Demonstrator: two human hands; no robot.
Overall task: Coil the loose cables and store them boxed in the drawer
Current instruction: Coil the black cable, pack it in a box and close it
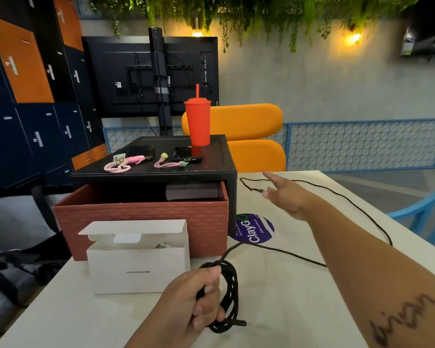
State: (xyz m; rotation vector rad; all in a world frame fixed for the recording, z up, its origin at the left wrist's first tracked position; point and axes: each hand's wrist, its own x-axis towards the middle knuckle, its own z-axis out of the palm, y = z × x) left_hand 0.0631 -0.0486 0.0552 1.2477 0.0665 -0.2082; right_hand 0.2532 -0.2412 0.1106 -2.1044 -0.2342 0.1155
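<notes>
White table [299, 310], pale top, carries everything. Black stand [158, 173] sits at the far left of it. A red-brown drawer [141, 219] with a ribbed front is pulled out from under the stand toward the camera, and a dark flat item lies inside at the back. White cardboard box [138, 272] stands touching the drawer front, lid flap raised, interior mostly hidden. Black cable [230, 295]: braided and matte. Its near part is wound into several oval loops, with a small metal plug sticking out to the right at the bottom of the coil. The rest is uncoiled. It leaves the coil top, passes the edge of a round purple sticker [255, 228], runs right under the right forearm, then curves up the right side of the table to a far loop just beside the stand. Left hand [186, 305]: fingers and thumb curled round the coil, gripping it just above the table, near the box. Right hand [284, 194]: stretched out over the far loop, fingers straight and spread, motion-blurred; contact with the cable cannot be told. On the stand are a red lidded cup [198, 121] with a straw, two dark phones and pink wrist straps.
</notes>
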